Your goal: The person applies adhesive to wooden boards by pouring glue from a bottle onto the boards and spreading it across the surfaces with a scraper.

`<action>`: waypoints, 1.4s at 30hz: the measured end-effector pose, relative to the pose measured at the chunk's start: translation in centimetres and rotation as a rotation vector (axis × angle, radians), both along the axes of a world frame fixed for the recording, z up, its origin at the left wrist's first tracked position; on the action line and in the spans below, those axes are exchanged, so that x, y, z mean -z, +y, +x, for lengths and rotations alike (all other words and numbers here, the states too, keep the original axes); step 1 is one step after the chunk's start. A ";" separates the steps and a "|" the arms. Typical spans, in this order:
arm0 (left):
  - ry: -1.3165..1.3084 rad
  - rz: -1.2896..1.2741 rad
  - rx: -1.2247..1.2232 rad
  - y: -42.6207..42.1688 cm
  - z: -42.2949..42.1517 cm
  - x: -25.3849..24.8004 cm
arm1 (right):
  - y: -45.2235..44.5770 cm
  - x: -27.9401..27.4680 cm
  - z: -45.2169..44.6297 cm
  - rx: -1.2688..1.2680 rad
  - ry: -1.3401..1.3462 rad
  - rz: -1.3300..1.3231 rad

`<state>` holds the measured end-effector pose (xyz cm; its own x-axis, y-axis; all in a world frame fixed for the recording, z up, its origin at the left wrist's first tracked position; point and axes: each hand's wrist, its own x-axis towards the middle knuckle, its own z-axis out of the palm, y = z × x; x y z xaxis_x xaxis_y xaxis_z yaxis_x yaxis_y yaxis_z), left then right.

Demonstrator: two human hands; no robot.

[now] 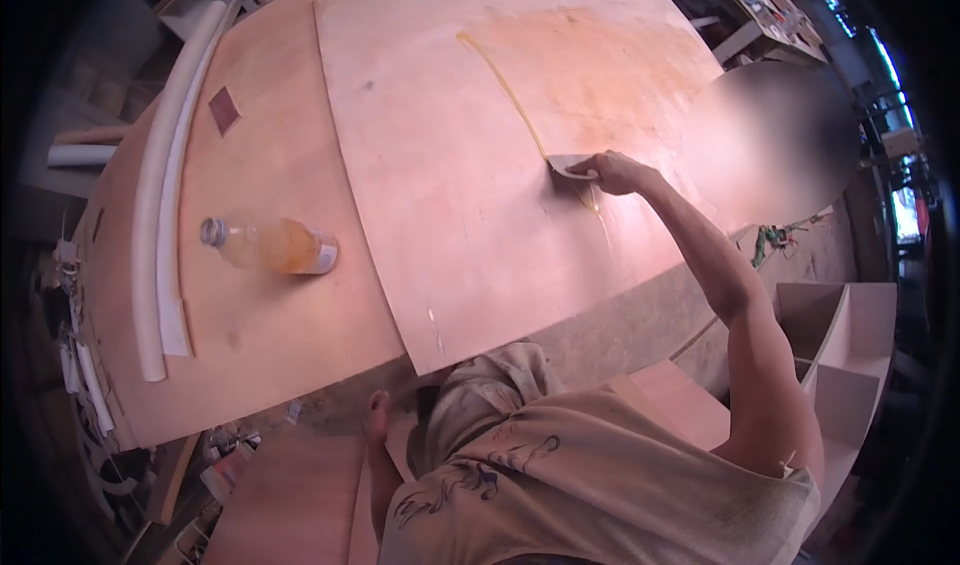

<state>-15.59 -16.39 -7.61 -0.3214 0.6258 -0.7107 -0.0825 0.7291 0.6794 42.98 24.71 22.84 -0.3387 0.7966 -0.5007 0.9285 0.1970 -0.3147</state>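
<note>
My right hand (622,173) is closed around a flat spreader (572,167), its blade against the pale wooden sheet (450,225). A thin line of yellow glue (505,87) runs across the sheet to the blade, with more streaks just below it. Behind the blade, toward the far side, the surface has a wet orange sheen. My left hand (378,405) hangs low by my leg, off the sheet's near edge; its fingers are too small to make out. To the left, a capped clear bottle (270,244) of amber liquid stands on a second board.
A long white roll (178,195) lies along the left side of the second board (300,345), near a dark red square piece (224,111). At the right stands a pale open shelf unit (850,365). A blurred round patch covers part of the right side.
</note>
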 end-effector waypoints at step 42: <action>-0.081 -0.448 -0.212 -7.3 7.6 -12.3 | 41.4 3.8 -13.3 -0.287 -0.137 0.386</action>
<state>-7.99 -23.66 4.70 -0.3412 0.1800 -0.9226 -0.3002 0.9093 0.2884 29.66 66.16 19.01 -0.5227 0.8170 -0.2434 0.8477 0.5283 -0.0473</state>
